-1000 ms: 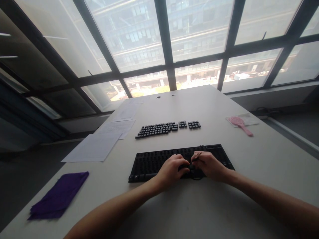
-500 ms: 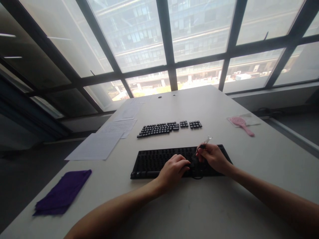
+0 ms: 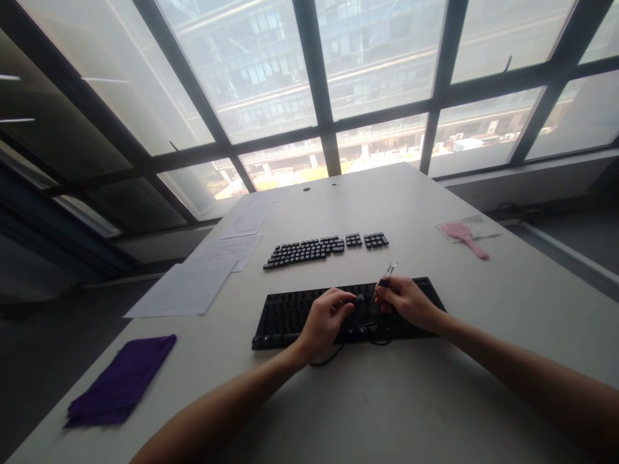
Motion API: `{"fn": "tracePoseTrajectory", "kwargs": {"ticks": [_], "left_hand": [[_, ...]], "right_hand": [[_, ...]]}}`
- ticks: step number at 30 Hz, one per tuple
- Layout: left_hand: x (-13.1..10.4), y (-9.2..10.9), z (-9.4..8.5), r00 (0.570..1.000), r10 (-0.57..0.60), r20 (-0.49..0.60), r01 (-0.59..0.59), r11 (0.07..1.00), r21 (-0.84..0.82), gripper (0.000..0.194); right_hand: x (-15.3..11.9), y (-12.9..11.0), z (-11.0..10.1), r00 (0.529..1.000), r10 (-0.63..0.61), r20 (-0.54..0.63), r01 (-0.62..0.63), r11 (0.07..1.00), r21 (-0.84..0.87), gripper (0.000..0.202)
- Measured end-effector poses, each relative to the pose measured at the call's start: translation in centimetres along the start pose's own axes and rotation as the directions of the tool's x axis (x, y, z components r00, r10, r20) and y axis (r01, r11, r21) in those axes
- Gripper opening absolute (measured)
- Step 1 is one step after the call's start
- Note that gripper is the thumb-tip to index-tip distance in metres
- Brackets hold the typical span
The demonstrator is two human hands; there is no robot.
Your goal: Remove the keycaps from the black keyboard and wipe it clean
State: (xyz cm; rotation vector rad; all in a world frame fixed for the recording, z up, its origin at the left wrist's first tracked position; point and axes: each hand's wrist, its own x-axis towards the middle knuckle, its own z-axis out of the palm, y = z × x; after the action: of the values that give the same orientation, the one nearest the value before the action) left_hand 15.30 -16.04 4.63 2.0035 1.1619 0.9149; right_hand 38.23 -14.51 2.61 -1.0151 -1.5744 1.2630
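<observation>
A black keyboard base lies on the white table, with most of its keycaps off and a few along its front edge. My left hand is over its middle, thumb and fingertips closed around a small dark keycap. Over the right part of the base, my right hand grips a thin wire tool with a dark middle; its upper end points up and its lower end is hard to make out. Behind the base, loose black keycaps sit in grouped rows.
On the right lies a pink hairbrush-shaped item on a clear wrapper. White papers cover the table's left side, and a folded purple cloth lies at the front left. A dark cable curls in front of the base. Windows stand behind the table.
My left hand has lifted slightly and a keycap now shows at its fingertips. My right hand has shifted a little left with the tool. The view has moved slightly.
</observation>
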Motion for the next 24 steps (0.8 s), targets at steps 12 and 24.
{"fn": "tracePoseTrajectory", "kwargs": {"ticks": [12, 24], "left_hand": [[6.9, -1.7, -5.8, 0.978, 0.133, -0.159, -0.082, 0.953, 0.293, 0.016], [13.7, -8.5, -4.2, 0.967, 0.241, 0.084, -0.236, 0.718, 0.655, 0.004]], "right_hand": [[-0.1, 0.0, 0.2, 1.0, 0.0, -0.021, 0.0, 1.0, 0.023, 0.036], [-0.2, -0.1, 0.2, 1.0, 0.02, -0.019, -0.02, 1.0, 0.004, 0.03]]}}
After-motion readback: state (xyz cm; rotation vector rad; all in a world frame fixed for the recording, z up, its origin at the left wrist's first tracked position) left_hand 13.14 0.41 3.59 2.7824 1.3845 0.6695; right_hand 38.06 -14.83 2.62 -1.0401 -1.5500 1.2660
